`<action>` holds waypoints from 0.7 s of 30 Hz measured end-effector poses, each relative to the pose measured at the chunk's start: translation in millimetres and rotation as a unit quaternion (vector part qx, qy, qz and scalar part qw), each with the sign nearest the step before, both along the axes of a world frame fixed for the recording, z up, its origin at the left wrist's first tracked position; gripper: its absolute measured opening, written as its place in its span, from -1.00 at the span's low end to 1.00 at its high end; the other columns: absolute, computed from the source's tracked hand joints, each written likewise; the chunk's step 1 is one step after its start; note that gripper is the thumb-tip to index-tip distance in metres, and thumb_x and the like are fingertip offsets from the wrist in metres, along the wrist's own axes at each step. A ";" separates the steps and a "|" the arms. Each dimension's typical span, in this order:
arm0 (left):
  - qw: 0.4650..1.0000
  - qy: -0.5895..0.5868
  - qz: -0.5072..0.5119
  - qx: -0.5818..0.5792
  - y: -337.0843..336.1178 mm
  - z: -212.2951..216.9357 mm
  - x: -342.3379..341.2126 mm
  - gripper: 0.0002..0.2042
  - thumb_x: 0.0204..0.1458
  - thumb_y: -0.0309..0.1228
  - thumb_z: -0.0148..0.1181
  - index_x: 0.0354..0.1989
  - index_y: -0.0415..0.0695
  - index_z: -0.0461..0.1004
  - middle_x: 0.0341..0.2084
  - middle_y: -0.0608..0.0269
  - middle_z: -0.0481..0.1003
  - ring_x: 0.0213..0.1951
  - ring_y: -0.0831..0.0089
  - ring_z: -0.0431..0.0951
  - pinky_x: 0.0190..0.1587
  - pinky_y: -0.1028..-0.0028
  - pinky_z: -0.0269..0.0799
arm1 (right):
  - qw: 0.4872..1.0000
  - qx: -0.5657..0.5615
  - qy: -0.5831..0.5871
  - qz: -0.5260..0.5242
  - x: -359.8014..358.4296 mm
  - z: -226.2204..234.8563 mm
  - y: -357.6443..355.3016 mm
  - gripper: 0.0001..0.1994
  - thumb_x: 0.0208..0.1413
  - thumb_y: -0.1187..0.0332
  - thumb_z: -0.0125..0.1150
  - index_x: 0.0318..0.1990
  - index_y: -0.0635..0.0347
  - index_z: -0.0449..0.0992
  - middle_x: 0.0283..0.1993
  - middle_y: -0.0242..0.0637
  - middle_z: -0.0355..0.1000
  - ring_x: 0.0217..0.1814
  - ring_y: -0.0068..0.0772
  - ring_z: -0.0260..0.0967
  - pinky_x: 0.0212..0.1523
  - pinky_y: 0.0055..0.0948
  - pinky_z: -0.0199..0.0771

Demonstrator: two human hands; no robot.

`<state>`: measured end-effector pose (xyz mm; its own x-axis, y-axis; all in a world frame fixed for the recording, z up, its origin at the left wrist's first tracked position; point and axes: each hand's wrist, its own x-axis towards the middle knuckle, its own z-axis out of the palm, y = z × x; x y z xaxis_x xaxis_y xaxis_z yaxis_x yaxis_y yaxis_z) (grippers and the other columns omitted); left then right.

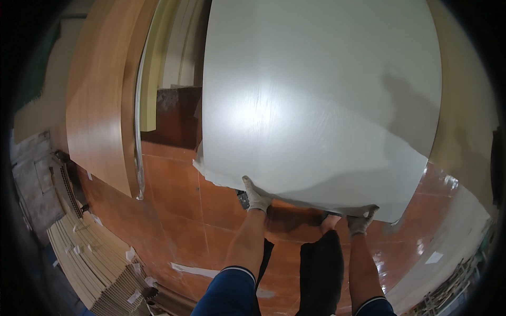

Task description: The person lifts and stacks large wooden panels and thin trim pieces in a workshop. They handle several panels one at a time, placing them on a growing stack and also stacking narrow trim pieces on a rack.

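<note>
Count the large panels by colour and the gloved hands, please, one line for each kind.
Large white wood-grain panel: 1
Tall light-brown wood-look panel: 1
Light-gloved hands on the white panel's lower edge, left hand and right hand: 2
Total: 4

A panel workshop: leaning wood-grain boards (100, 105), stacked slats (89, 253), tiled floor (179, 210).

Leaning wood-grain panels (97, 105); stacked slats (89, 253)
</note>
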<state>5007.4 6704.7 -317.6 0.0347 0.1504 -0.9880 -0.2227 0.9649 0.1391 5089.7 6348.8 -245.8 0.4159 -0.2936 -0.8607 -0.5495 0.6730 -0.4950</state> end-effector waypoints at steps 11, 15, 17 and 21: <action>0.992 -0.122 -0.015 0.009 -6.7 -13.6 -4.9 -0.14 -0.05 0.32 -0.02 0.36 0.09 -0.03 0.32 0.19 0.01 0.31 0.10 -0.01 0.34 0.00 -0.15 | 0.998 -0.012 0.009 0.065 -11.3 -30.8 -23.0 -0.02 -0.18 -0.43 0.13 0.30 0.05 0.12 0.33 -0.21 0.05 0.31 -0.05 0.03 0.26 -0.02 0.12; 0.993 -0.118 -0.010 0.004 -12.0 -8.6 -2.4 -0.16 -0.03 0.32 -0.08 0.36 0.08 -0.01 0.33 0.23 0.01 0.32 0.12 -0.03 0.35 0.03 -0.16 | 0.998 0.000 -0.017 0.062 -17.7 -28.0 -30.1 -0.02 -0.18 -0.44 0.11 0.31 0.04 0.11 0.34 -0.20 0.06 0.33 -0.03 0.01 0.30 -0.02 0.07; 0.993 -0.117 -0.014 0.002 -13.3 -6.7 -1.9 -0.16 -0.04 0.32 -0.07 0.36 0.09 -0.02 0.33 0.22 0.00 0.33 0.12 -0.04 0.34 0.01 -0.18 | 0.996 0.009 -0.079 0.037 -17.8 -27.4 -30.5 -0.03 -0.17 -0.44 0.10 0.31 0.03 0.10 0.34 -0.19 0.06 0.34 -0.02 -0.01 0.32 -0.01 0.04; 0.995 -0.076 -0.065 0.002 -17.2 -5.6 -2.8 -0.12 -0.09 0.34 -0.04 0.37 0.13 -0.05 0.35 0.22 -0.06 0.34 0.08 -0.10 0.30 -0.13 -0.24 | 0.995 0.086 -0.055 -0.012 -12.2 -33.4 -33.0 -0.05 -0.14 -0.43 0.08 0.31 0.00 0.11 0.34 -0.18 0.06 0.37 0.00 -0.05 0.35 0.03 -0.03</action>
